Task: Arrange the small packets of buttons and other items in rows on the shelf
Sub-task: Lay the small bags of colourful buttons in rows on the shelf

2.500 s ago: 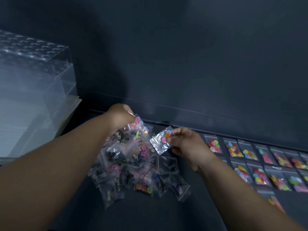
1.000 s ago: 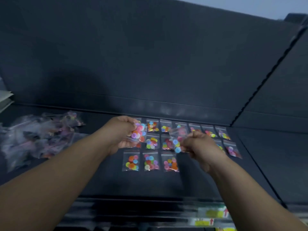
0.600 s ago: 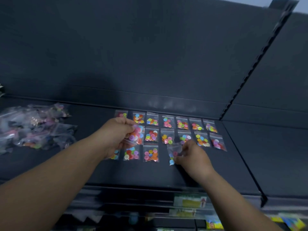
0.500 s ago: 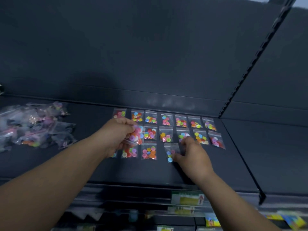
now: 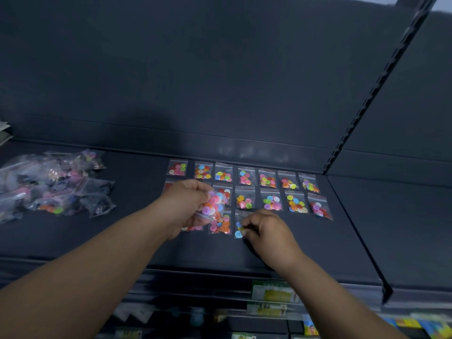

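Observation:
Small clear packets of coloured buttons (image 5: 267, 180) lie in rows on the dark shelf (image 5: 318, 253). My left hand (image 5: 186, 204) hovers over the rows' left part, pinching a small stack of button packets (image 5: 213, 205) and hiding some packets below it. My right hand (image 5: 265, 231) presses its fingertips on a packet with a blue button (image 5: 238, 230) that lies flat in the front row, right of an orange-and-pink packet (image 5: 221, 225).
An unsorted heap of packets (image 5: 51, 184) lies on the shelf at the far left. A slotted upright (image 5: 362, 113) divides this bay from the one on the right. Price labels (image 5: 274, 293) line the shelf's front edge, with goods below.
Both hands came from the heap at the left to the rows. My right hand lowered its packet onto the shelf in the front row; my left hand kept its stack.

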A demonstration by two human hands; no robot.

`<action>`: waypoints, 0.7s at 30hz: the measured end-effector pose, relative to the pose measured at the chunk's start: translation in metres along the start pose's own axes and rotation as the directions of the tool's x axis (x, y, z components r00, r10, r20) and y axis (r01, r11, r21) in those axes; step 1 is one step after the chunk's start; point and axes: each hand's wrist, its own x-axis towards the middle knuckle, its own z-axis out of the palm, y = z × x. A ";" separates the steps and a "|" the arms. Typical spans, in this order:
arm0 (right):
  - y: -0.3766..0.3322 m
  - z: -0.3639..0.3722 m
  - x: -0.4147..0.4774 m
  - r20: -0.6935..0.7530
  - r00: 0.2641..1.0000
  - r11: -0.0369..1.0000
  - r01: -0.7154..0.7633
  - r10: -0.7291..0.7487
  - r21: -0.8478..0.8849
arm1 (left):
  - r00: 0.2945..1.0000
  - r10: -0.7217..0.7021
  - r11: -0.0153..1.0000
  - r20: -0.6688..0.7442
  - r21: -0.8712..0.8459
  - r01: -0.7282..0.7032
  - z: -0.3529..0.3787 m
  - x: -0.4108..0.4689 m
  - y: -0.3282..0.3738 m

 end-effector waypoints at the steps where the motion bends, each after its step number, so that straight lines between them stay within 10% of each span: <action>1: 0.000 0.000 0.000 0.010 1.000 1.000 -0.008 0.008 0.005 | 1.000 -0.006 1.000 0.001 -0.003 0.006 0.001 0.000 0.000; 5: -0.008 -0.005 0.000 -0.011 0.993 0.975 -0.112 0.116 0.192 | 1.000 -0.017 1.000 0.012 -0.014 0.017 0.005 -0.002 0.000; 10: -0.042 -0.026 0.002 0.208 0.947 0.642 -0.320 0.246 0.697 | 0.997 -0.012 0.999 0.080 -0.032 0.015 0.016 -0.007 0.000; 21: -0.023 -0.041 -0.007 0.240 0.904 0.477 -0.396 0.354 0.785 | 0.981 -0.018 0.999 0.192 -0.038 0.026 0.035 -0.014 0.000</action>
